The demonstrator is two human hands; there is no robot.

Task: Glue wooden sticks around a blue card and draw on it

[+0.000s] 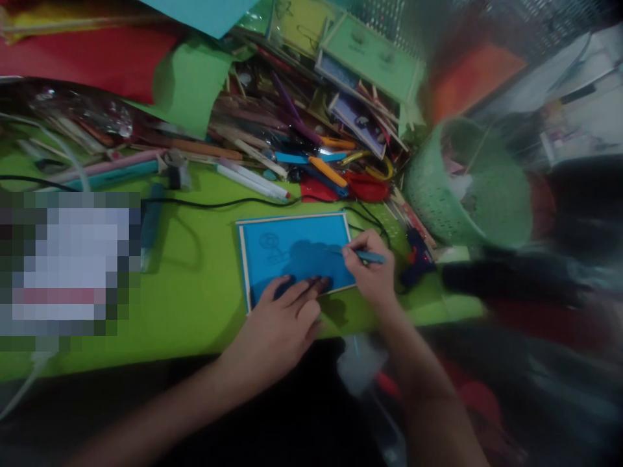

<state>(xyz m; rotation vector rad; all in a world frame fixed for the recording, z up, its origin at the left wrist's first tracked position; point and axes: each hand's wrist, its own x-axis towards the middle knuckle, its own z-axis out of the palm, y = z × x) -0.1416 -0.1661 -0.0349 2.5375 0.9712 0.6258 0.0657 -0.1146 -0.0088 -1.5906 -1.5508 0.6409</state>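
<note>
A blue card [311,233] framed with thin wooden sticks lies on the green tabletop. On its left part is a dark line drawing [270,246] with a round shape. My left hand [292,311] rests on the card's lower edge, its fingers stretched out over the blue surface. At the card's right edge my right hand [372,269] is closed around a blue pen [370,257], whose tip points left over the card. The shadow of my hand darkens the middle of the card, so I cannot tell whether the tip touches it.
Behind the card lie white markers [253,180], scissors [370,185] and a heap of sticks and framed cards [370,58]. A green basket [467,185] stands to the right, near a dark blue glue gun [417,259]. A black cable [219,203] crosses the table [195,279].
</note>
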